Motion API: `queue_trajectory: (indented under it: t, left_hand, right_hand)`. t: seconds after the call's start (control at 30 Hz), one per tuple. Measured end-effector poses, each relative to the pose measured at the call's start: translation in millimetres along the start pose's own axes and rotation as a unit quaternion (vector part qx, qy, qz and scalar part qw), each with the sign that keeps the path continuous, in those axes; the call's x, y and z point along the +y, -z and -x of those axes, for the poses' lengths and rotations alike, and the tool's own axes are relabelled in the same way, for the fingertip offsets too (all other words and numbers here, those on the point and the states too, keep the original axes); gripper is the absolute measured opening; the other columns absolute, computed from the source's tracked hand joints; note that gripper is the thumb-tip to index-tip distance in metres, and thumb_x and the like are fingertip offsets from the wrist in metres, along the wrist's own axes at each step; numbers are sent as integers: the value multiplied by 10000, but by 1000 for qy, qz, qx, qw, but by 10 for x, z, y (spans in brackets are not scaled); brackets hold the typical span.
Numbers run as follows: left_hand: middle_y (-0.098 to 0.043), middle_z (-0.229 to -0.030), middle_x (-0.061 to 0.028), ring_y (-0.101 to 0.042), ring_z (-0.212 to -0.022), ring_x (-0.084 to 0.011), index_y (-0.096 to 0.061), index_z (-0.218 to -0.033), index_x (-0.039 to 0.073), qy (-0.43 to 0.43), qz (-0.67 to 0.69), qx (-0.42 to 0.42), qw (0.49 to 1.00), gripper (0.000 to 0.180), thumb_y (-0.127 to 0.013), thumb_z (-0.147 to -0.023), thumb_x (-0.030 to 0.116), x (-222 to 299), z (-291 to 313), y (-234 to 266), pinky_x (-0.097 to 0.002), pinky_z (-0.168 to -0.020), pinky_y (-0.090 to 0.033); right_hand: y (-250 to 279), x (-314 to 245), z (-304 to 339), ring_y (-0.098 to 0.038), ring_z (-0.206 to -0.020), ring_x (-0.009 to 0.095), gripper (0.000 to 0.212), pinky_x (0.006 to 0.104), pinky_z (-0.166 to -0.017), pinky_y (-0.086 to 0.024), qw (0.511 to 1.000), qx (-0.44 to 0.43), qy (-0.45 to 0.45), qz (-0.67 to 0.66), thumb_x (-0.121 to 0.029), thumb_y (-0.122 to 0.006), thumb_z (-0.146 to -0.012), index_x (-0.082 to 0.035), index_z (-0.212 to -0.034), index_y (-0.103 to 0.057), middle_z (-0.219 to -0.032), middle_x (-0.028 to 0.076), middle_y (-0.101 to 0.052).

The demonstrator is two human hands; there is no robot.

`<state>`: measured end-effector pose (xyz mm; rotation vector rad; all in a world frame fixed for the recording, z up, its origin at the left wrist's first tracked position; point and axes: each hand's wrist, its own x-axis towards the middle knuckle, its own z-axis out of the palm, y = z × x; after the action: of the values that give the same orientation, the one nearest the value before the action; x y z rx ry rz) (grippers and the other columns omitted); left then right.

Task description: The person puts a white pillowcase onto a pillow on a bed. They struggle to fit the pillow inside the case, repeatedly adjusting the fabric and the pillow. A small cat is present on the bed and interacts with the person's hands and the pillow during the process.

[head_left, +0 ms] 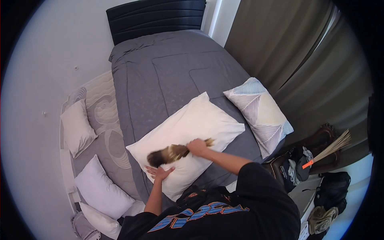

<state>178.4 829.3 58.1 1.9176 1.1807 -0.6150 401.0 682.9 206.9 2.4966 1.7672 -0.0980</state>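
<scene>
Sweeping a soft white pillow (188,136), the right hand (197,147) gripped a light hand broom (168,154); left hand (159,173), fingers spread, pressed its near corner.

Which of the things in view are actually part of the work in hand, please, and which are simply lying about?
In use:
- right hand gripping the hand broom
- left hand flat on the white pillow
- grey bed cover beneath it

Lying about:
- striped cushion
- three white pillows beside the bed
- straw broom
- dark bags
</scene>
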Motion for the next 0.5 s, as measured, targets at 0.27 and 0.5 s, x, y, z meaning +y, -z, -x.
queue_trajectory:
  t: [0.27,0.5]
  left_hand:
    - [387,-1354,-310,194,-1316,-526,307,-1374,316,-19,111,107,988,1465,-798,-473,656,120,425,187,-687,-1011,-96]
    - [338,-1362,-347,129,-1304,-573,249,-1403,318,-79,98,158,979,1423,-798,-495,638,5,209,12,-687,-1004,-123]
  right_hand:
    - [260,1633,161,-674,-815,267,290,400,-687,-538,871,64,-477,-98,-219,-461,-891,-25,-844,-672,-855,165,-676]
    - [-199,186,919,-659,-732,290,241,439,-646,-521,994,-45,-72,-64,-258,-427,-901,-139,-995,-614,-778,148,-654]
